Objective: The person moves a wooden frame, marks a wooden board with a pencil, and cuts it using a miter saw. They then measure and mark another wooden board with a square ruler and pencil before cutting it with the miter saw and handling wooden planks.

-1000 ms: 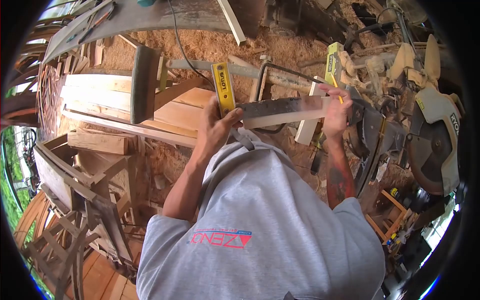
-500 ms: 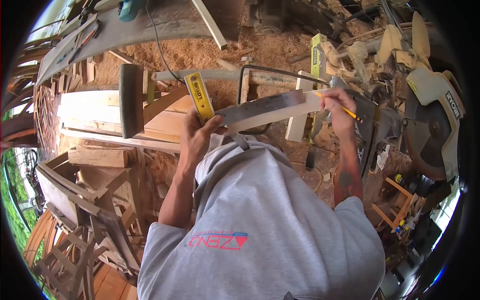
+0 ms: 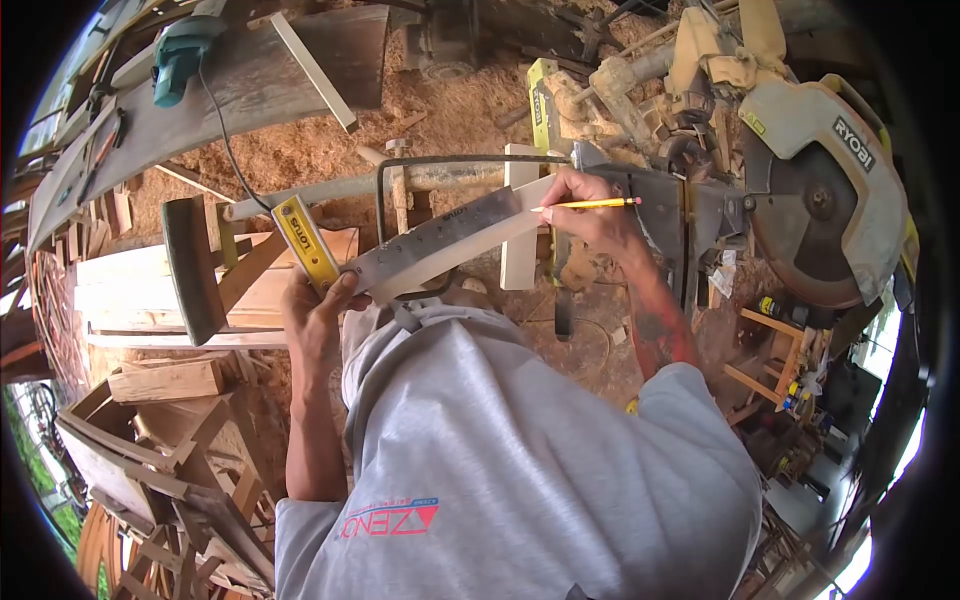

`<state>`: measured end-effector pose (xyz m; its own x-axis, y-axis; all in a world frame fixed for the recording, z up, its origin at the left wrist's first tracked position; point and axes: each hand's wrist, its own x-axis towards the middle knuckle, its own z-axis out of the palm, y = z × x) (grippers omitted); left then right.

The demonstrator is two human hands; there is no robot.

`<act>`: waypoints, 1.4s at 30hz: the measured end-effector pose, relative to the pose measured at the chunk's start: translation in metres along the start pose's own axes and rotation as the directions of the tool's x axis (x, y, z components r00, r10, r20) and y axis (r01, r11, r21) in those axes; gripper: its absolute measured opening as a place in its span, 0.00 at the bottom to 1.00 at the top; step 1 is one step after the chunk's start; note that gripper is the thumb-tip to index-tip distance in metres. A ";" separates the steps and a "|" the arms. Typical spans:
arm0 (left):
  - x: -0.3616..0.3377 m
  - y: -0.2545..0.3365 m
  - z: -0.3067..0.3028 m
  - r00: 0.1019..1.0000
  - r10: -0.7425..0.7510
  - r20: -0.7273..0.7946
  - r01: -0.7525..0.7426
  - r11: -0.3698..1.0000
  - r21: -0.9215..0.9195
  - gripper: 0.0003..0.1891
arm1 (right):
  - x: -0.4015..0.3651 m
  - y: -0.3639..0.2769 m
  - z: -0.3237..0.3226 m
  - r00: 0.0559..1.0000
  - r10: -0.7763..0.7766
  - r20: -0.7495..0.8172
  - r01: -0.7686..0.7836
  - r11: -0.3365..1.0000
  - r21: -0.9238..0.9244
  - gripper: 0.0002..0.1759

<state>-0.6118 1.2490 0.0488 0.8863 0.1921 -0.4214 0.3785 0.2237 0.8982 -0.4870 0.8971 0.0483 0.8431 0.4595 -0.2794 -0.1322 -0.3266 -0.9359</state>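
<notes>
My left hand (image 3: 318,305) is closed round the lower end of the yellow handle of a try square (image 3: 303,243), the thumb pressed at its corner. The square's dark metal blade slants up to the right along a pale wood strip (image 3: 447,256). My right hand (image 3: 592,222) pinches a yellow pencil (image 3: 605,203) at the strip's far end. The pencil point is just beyond the blade's tip, over the wood, and its eraser end points right.
A miter saw (image 3: 825,190) with a large round blade stands at the right. Pale boards (image 3: 150,275) lie at left, beside an upright dark board (image 3: 192,270). A teal power tool (image 3: 180,62) sits on a plank at upper left. Wooden frames (image 3: 160,450) stand lower left.
The view has shifted, so the bench and saw appear further left. The pencil has swung round: its point now faces left toward the blade tip, where before it slanted up. Both hands keep their holds.
</notes>
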 end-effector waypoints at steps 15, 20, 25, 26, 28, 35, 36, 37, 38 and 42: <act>-0.001 0.004 0.002 0.999 0.012 -0.032 -0.009 0.998 0.066 0.11 | 0.004 0.007 0.001 0.996 -0.035 0.086 0.032 0.999 0.039 0.07; -0.001 0.006 0.003 0.999 -0.019 -0.051 0.022 0.997 0.073 0.11 | 0.004 0.005 0.001 0.996 -0.030 0.083 0.027 0.998 0.048 0.07; -0.001 0.006 0.003 0.999 -0.008 -0.037 0.011 0.998 0.069 0.10 | 0.006 0.002 -0.002 0.992 -0.032 0.121 0.034 0.999 -0.016 0.07; -0.001 0.005 0.002 0.999 -0.002 -0.038 0.004 0.998 0.060 0.10 | 0.006 0.003 -0.002 0.992 -0.033 0.122 0.035 0.999 -0.014 0.07; -0.001 0.005 0.001 0.999 0.003 -0.037 0.000 0.998 0.062 0.10 | 0.006 0.004 0.000 0.996 0.015 0.091 -0.020 0.998 0.053 0.07; -0.001 0.007 0.003 0.999 0.006 -0.033 -0.004 0.998 0.060 0.10 | 0.007 0.006 -0.003 0.993 -0.003 0.118 0.002 1.000 0.010 0.07; -0.001 0.007 0.002 0.999 0.006 -0.032 -0.004 0.998 0.060 0.10 | 0.006 0.006 -0.001 0.994 -0.010 0.107 0.007 1.000 0.030 0.07; 0.000 0.006 0.002 1.000 0.005 -0.028 -0.003 0.998 0.064 0.10 | 0.006 0.006 -0.001 0.995 -0.017 0.096 0.012 0.999 0.050 0.07; -0.001 0.006 0.001 1.000 0.004 -0.024 -0.002 0.998 0.069 0.11 | 0.006 0.005 -0.001 0.995 -0.017 0.097 0.012 0.999 0.050 0.07; -0.001 0.007 0.003 0.999 0.012 -0.030 -0.010 0.999 0.051 0.11 | 0.006 0.004 -0.001 0.996 -0.024 0.088 0.024 1.000 0.007 0.07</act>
<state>-0.6088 1.2475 0.0558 0.8823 0.2237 -0.4142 0.3823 0.1729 0.9077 -0.4819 0.8980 0.0428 0.7968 0.5383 -0.2744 -0.1159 -0.3095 -0.9438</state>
